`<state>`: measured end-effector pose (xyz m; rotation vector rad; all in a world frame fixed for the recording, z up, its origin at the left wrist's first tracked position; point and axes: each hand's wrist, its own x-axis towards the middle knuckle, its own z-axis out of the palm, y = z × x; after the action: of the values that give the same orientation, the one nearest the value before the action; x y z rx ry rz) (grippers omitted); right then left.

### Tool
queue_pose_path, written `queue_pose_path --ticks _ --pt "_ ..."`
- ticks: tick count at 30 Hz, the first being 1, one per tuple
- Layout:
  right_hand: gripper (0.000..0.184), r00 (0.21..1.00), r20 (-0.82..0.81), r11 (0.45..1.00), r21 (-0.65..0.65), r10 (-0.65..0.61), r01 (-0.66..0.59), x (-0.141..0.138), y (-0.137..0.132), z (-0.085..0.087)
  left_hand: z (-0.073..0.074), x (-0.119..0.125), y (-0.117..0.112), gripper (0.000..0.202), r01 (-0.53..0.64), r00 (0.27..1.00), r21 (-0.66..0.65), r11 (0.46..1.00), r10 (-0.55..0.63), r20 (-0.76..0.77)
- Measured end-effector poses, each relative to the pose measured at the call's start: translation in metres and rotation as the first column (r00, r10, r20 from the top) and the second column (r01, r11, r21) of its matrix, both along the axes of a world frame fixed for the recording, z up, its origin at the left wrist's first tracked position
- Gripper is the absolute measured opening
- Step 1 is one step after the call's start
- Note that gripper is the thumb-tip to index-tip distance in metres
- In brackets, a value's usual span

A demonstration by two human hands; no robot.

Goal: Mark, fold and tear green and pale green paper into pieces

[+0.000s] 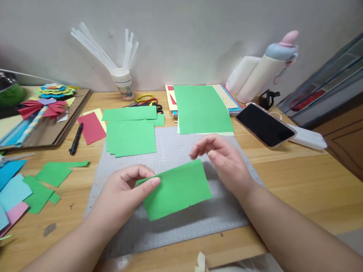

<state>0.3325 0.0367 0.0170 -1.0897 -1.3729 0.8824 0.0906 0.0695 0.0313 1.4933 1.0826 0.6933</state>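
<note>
A rectangular piece of green paper [179, 190] is held by its left end, tilted, above a grey cutting mat [128, 234]. My left hand [131, 186] pinches it, thumb on top and the fingers partly hidden behind. Just off the paper's upper right corner is my right hand [220, 160], its fingers curved and apart, with nothing in them. Beyond the hands, several cut green sheets [132, 138] lie stacked at the mat's far left edge. A larger green sheet [202, 109] rests on a pile of coloured paper at the back.
At the back stand a paper cup [122, 84] with white straws and a leaning bottle [265, 72]. Scissors [144, 100] lie behind the green stack. A phone [265, 124] is propped on the right. Left are a black pen [76, 139], green scraps [39, 192] and a paper flower [43, 108].
</note>
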Motion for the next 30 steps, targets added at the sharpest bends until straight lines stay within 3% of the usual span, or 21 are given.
queue_pose_path --ticks 2,4,6,12,15,21,30 --pt "0.02 0.989 -0.078 0.967 -0.216 0.124 -0.139 -0.012 -0.003 -0.002 -0.001 0.004 0.001 0.028 0.007 0.999 -0.106 0.994 -0.011 -0.037" --pt "0.014 0.989 0.009 0.922 -0.364 0.146 -0.132 -0.022 -0.007 -0.005 -0.002 0.006 0.0 0.027 0.028 0.99 -0.095 0.995 -0.04 -0.133" --pt "0.014 0.979 0.119 0.902 -0.419 0.168 -0.104 -0.029 -0.01 -0.008 -0.003 0.006 -0.001 0.021 0.091 0.964 -0.011 0.996 -0.091 -0.249" --pt "0.009 0.91 0.278 0.888 -0.429 0.306 -0.168 -0.044 -0.02 -0.015 -0.008 0.01 -0.009 0.017 0.306 0.877 0.135 0.942 -0.224 -0.424" --pt "0.01 0.899 0.294 0.886 -0.426 0.325 -0.181 -0.048 -0.022 -0.016 -0.009 0.013 -0.01 0.014 0.361 0.845 0.199 0.911 -0.229 -0.483" --pt "0.012 0.913 0.259 0.905 -0.37 0.315 -0.208 -0.047 -0.021 -0.018 -0.008 0.013 -0.01 0.008 0.364 0.828 0.222 0.904 -0.206 -0.522" --pt "0.015 0.977 0.164 0.95 -0.3 0.137 -0.083 -0.028 -0.01 -0.011 -0.004 0.003 0.0 0.007 0.31 0.851 0.266 0.913 -0.142 -0.505"
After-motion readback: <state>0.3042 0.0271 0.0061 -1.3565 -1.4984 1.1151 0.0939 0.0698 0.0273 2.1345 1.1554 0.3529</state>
